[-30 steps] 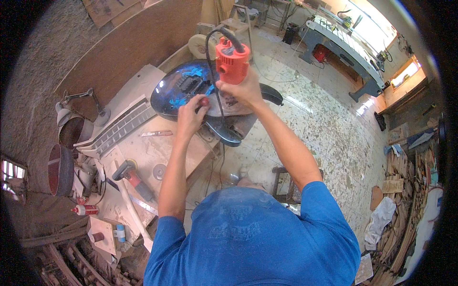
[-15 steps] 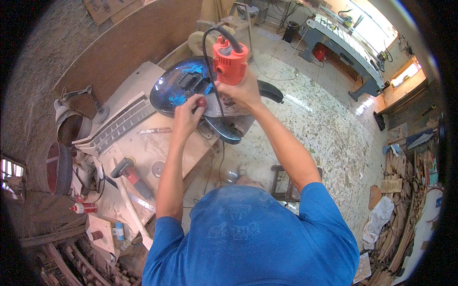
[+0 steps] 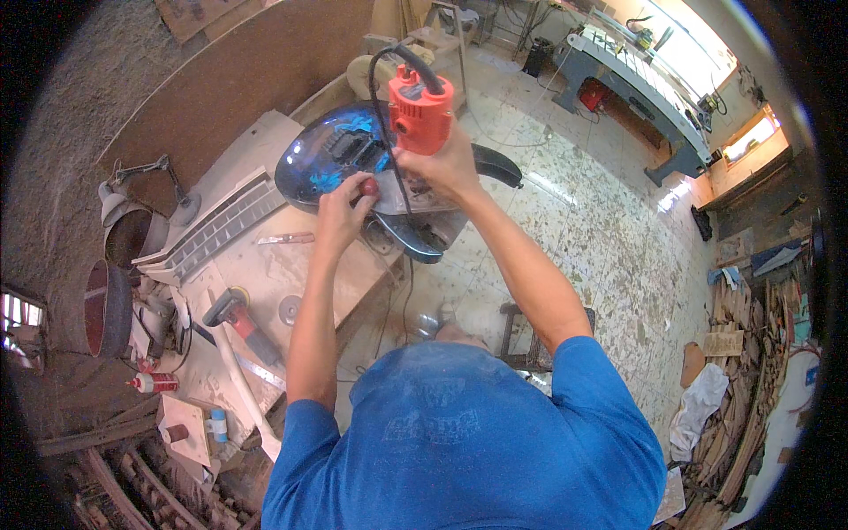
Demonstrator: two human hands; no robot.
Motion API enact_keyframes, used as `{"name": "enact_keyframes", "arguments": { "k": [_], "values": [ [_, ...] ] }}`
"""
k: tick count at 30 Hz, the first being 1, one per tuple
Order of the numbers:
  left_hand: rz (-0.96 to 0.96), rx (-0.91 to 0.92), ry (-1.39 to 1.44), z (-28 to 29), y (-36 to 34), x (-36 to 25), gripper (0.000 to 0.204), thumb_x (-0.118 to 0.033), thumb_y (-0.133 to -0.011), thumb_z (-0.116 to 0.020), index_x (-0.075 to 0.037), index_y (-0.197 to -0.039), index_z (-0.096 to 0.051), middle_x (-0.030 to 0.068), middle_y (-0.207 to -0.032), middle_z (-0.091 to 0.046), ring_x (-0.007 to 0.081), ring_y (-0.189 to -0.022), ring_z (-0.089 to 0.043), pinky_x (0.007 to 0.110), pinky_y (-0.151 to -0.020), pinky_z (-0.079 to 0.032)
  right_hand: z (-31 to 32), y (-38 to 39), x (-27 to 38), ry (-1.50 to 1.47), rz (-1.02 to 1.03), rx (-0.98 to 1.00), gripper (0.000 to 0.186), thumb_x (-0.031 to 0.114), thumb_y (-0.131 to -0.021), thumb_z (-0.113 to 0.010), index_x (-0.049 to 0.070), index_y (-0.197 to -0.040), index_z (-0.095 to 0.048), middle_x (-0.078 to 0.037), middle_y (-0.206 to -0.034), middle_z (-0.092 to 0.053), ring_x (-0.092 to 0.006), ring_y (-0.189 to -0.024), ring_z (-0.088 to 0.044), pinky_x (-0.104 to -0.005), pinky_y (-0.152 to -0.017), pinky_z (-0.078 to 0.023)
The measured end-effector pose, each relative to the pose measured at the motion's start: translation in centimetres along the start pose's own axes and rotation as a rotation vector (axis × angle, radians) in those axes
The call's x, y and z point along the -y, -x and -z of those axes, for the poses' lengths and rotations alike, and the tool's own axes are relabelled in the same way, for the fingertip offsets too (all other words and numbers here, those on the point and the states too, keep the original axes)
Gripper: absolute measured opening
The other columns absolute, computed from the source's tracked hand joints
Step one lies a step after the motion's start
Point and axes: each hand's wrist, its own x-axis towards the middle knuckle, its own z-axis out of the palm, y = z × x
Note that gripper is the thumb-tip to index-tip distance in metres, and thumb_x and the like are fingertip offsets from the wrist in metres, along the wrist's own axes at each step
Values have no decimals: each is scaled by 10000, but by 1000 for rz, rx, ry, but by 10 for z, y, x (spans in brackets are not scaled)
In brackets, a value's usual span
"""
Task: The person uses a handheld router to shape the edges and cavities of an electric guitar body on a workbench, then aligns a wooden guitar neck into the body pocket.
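One red router [image 3: 420, 110] stands upright over a blue-and-black guitar body [image 3: 305, 168] at the far end of a dusty wooden desk [image 3: 274, 278], its black cord [image 3: 422, 69] rising from the top and looping back down. The guitar body's long axis runs roughly sideways, rounded end to the left, two horns pointing right, beyond the desk's edge. The right grip [image 3: 444, 168] is wrapped around the router's lower casing, its far fingers hidden; the left grip [image 3: 338, 215] is closed on a round, dark red knob [image 3: 368, 187]. Compared with a second earlier, router and knob sit slightly farther left over the guitar body, both holds unchanged. A white-and-red bottle [image 3: 157, 382] lies on its side at left, contents hidden; across the floor [image 3: 609, 234] stands a black bin [image 3: 535, 56], its inside too small to make out.
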Motion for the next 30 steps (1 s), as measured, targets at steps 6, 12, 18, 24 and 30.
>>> {"name": "enact_keyframes", "arguments": {
  "k": [6,12,18,24,30],
  "values": [
    [1,-8,-6,1,2,-5,378,-93,-920,-767,-52,-1291,-702,195,-1086,-796,325,-1109,-772,373,-901,-578,0,0,-4,-63,4,11,577,174,-754,-908,18,-1223,-610,-67,-996,-746,-125,-805,-716,-302,-707,-592],
    [-26,43,-10,-2,-1,6,393,-120,-937,-753,-44,-1319,-705,161,-1182,-798,266,-1168,-763,349,-973,-574,8,2,3,113,81,-31,601,224,-727,-923,35,-1213,-625,-53,-992,-750,-123,-856,-723,-312,-772,-587],
    [-57,60,-39,-3,0,-2,354,-134,-926,-769,-70,-1271,-723,210,-1180,-768,371,-1268,-672,497,-1269,-357,15,8,5,20,-14,8,562,241,-722,-919,44,-1181,-662,-35,-995,-753,-128,-886,-714,-313,-813,-572],
    [-144,63,-88,-8,0,5,378,-170,-926,-772,-85,-1291,-723,202,-1179,-769,370,-1337,-623,522,-1283,-317,20,10,5,81,-1,2,506,242,-732,-924,51,-1136,-687,-30,-988,-749,-121,-885,-708,-315,-806,-566],
    [-137,70,-120,-10,0,6,388,-203,-924,-777,-101,-1295,-730,194,-1196,-767,372,-1368,-602,541,-1286,-300,24,12,3,9,33,0,515,244,-743,-930,46,-1149,-681,-31,-987,-751,-129,-882,-711,-312,-798,-569]
  ]
}}
